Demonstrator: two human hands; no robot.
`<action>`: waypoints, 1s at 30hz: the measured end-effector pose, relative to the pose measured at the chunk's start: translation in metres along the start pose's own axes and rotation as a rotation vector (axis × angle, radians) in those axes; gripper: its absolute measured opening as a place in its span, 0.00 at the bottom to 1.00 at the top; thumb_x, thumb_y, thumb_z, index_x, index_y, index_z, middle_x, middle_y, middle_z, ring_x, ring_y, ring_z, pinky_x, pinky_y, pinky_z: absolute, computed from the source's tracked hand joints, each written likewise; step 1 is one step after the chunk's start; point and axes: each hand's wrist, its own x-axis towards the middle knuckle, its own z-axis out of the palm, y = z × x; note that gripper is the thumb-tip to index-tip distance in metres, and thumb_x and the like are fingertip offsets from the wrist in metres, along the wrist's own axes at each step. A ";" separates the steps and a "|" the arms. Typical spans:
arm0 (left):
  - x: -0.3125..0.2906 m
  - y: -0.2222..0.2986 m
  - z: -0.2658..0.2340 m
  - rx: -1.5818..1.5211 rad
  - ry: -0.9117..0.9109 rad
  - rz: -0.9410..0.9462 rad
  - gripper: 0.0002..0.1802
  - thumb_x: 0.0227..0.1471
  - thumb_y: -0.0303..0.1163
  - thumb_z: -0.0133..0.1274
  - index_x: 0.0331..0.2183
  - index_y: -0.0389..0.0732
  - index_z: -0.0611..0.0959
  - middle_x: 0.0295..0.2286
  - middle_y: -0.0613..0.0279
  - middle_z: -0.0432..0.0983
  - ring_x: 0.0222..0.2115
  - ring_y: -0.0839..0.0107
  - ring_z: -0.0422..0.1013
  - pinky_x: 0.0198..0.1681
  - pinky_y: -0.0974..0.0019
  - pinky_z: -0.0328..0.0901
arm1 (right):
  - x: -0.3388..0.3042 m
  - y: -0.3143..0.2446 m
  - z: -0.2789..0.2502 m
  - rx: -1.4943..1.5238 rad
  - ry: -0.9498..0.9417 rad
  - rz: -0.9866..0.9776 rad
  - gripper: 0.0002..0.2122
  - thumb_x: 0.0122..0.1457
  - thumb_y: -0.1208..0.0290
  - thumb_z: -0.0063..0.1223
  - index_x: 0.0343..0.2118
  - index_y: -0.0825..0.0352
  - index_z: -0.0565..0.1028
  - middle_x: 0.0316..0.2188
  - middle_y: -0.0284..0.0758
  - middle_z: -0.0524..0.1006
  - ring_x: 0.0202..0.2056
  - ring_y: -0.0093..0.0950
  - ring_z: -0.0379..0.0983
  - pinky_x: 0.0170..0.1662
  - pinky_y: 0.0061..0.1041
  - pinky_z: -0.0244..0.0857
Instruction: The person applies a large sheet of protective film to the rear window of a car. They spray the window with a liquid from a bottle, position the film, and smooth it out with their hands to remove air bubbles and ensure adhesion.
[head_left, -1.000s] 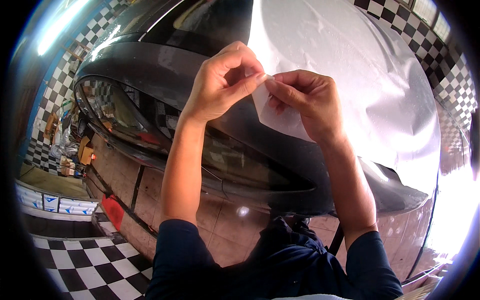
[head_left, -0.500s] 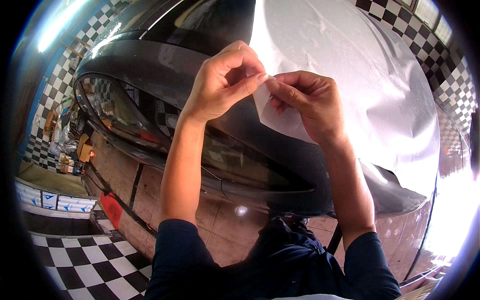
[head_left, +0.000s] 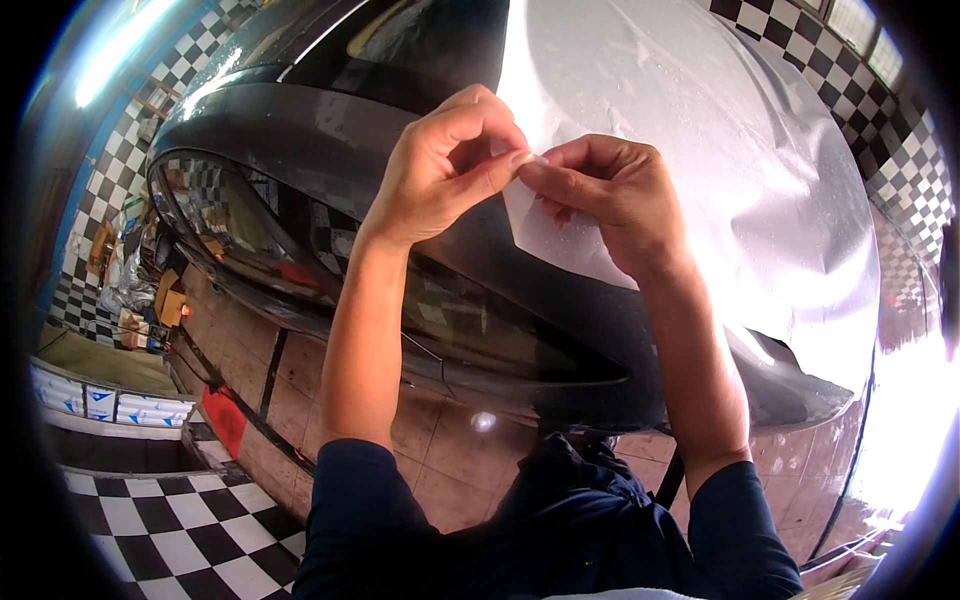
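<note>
A large sheet of whitish film (head_left: 700, 150) lies wrinkled over the rear of a dark car (head_left: 300, 115), with small drops on its surface. At the film's left edge my left hand (head_left: 445, 165) pinches the film's corner between thumb and forefinger. My right hand (head_left: 615, 195) pinches the same corner right beside it, fingertips almost touching the left ones. The exact bit of film between the fingers is mostly hidden by the fingertips. Below my hands, the film's lower edge hangs along the car's dark body above the side window (head_left: 480, 310).
Cardboard boxes (head_left: 170, 298) and plastic wrapping stand by the checkered wall at the left. A low blue-and-white container (head_left: 110, 405) and a red patch (head_left: 224, 420) are on the floor there. Strong glare comes from the right. Brown tiles (head_left: 450, 450) run beneath the car.
My right hand has shifted slightly left, closer to the left fingertips. The left hand and the film have barely moved.
</note>
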 end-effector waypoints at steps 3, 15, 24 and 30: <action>0.000 -0.001 0.000 -0.011 -0.003 -0.003 0.03 0.48 0.20 0.56 0.26 0.38 0.79 0.26 0.71 0.68 0.26 0.85 0.64 0.28 0.80 0.59 | 0.000 0.000 0.001 -0.001 0.003 -0.015 0.08 0.51 0.73 0.63 0.28 0.73 0.78 0.22 0.34 0.77 0.22 0.18 0.71 0.27 0.15 0.66; -0.016 0.022 0.014 0.214 0.349 -0.033 0.05 0.47 0.22 0.58 0.30 0.37 0.81 0.32 0.66 0.72 0.24 0.85 0.68 0.27 0.80 0.64 | -0.008 -0.002 0.008 -0.234 0.076 -0.106 0.09 0.52 0.70 0.61 0.30 0.72 0.78 0.21 0.33 0.78 0.23 0.16 0.72 0.26 0.16 0.66; -0.018 0.065 0.016 0.242 0.162 -0.462 0.05 0.51 0.22 0.55 0.33 0.32 0.80 0.33 0.65 0.74 0.28 0.83 0.69 0.26 0.79 0.65 | -0.013 -0.001 0.023 -0.335 0.123 -0.189 0.07 0.52 0.73 0.61 0.28 0.72 0.78 0.20 0.30 0.77 0.22 0.14 0.69 0.26 0.13 0.63; -0.012 0.056 0.008 0.295 0.080 -0.251 0.09 0.51 0.17 0.49 0.36 0.35 0.79 0.37 0.66 0.73 0.27 0.82 0.69 0.26 0.79 0.65 | -0.014 0.007 0.022 -0.314 0.114 -0.195 0.06 0.52 0.73 0.60 0.29 0.71 0.78 0.22 0.32 0.78 0.24 0.15 0.72 0.28 0.15 0.66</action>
